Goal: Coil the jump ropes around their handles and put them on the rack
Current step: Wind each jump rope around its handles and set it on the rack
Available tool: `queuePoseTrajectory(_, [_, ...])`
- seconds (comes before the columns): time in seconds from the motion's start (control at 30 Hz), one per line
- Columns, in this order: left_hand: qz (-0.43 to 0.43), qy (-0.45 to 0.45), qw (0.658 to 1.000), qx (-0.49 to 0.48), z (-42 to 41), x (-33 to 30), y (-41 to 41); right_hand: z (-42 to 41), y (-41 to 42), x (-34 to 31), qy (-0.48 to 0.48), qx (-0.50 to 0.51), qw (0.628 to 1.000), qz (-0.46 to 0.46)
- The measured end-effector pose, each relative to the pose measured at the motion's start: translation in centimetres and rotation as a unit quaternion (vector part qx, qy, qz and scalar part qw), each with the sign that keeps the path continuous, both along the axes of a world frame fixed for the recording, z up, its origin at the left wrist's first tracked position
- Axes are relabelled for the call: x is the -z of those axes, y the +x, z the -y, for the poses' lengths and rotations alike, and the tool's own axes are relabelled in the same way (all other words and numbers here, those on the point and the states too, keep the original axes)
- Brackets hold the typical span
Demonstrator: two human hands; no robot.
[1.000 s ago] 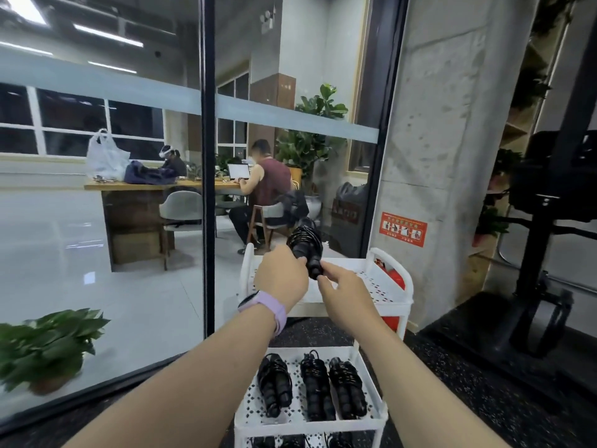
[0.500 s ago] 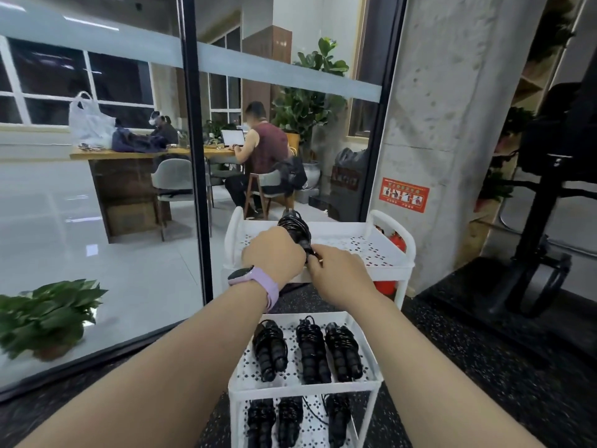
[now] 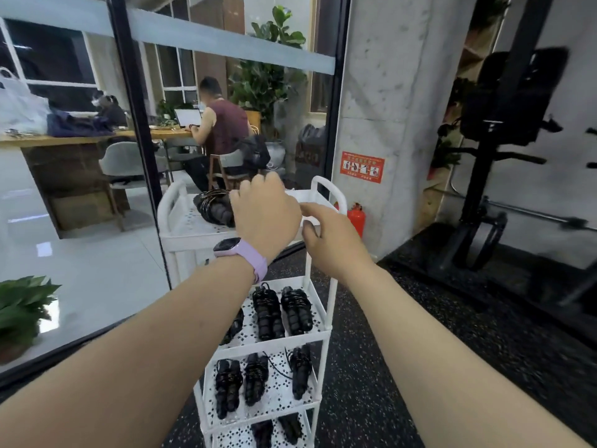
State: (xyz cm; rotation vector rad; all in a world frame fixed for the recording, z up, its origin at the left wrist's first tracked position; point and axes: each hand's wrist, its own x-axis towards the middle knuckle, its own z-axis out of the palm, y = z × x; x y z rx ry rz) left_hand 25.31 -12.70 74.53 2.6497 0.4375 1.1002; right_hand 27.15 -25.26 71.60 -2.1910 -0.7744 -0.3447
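Coiled jump rope (image 3: 214,208) lies on rack (image 3: 323,185) top shelf, L hand (image 3: 265,215) at its end, grip hidden, can't tell. R hand (image 3: 329,237) loose, holds nothing. Lower shelves already carry coiled ropes (image 3: 281,310). Looks nearly done; any uncoiled ropes left not visible.

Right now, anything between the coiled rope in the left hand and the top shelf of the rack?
Nothing visible. The coiled jump rope already lies on the rack's top shelf, with the left hand at its near end; whether it still grips is hidden.
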Motion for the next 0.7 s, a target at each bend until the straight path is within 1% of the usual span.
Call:
queuePoseTrajectory(0.07, [0.044,-0.008,0.996,0.076,2.9,0.6,0.2,2.4,-0.6,0.0,0.028,0.01,0.999,0.013])
queuePoseTrajectory(0.13, [0.07,-0.031,0.988,0.137,6.2,1.6,0.5,5.3,-1.1,0.4,0.027,0.036,0.999,0.019])
queuePoseTrajectory(0.27, [0.065,-0.07,0.969,0.229,12.6,5.1,1.4,12.4,-2.0,2.5,0.004,0.095,0.995,0.022])
queuePoseTrajectory(0.4, [0.01,-0.094,0.945,0.313,19.2,10.3,2.0,20.3,-3.2,6.2,-0.024,0.158,0.987,0.01])
queuePoseTrajectory(0.53, [-0.059,-0.097,0.923,0.368,25.9,16.7,1.6,27.7,-4.6,11.9,-0.038,0.242,0.969,-0.041])
queuePoseTrajectory(0.63, [-0.118,-0.104,0.903,0.4,30.4,22.0,0.7,32.5,-6.3,17.0,-0.006,0.287,0.954,-0.087])
queuePoseTrajectory(0.7, [-0.165,-0.129,0.887,0.412,32.8,25.2,0.1,35.4,-7.5,20.8,0.022,0.318,0.94,-0.122])
